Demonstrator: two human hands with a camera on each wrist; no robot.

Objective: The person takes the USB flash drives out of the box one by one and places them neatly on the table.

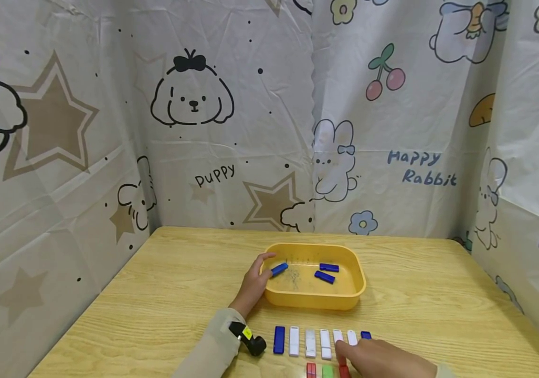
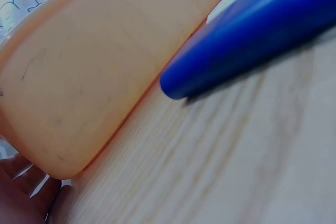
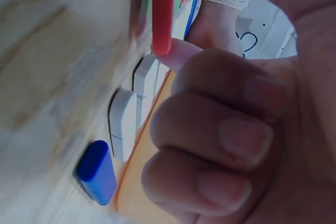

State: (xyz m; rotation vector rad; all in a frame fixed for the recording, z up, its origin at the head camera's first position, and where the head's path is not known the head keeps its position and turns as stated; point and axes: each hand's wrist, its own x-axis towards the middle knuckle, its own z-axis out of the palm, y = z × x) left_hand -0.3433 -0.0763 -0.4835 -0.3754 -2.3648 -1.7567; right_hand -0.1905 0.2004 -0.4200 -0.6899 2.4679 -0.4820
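At the left end of a yellow plastic bin [image 1: 314, 301] my left hand [image 1: 252, 281] grips the rim, its fingers round the outer corner. A lighter blue stick [image 1: 279, 270] lies inside the bin beside the thumb. My right hand [image 1: 384, 359] touches the far end of a red stick [image 3: 162, 17] with the index fingertip. Its other fingers are curled, as the right wrist view shows. Beyond that hand runs a row of small USB-stick-like pieces: a dark blue stick [image 1: 279, 340], several white ones [image 1: 310, 343] and another blue stick [image 3: 98, 171] at the right end.
Two dark blue sticks [image 1: 325, 277] lie farther right in the bin. Nearer the body are a green stick [image 1: 328, 371] and another red stick [image 1: 311, 370], cut by the frame. A patterned curtain [image 1: 231, 147] encloses the wooden table [image 1: 156, 315] at the back and sides.
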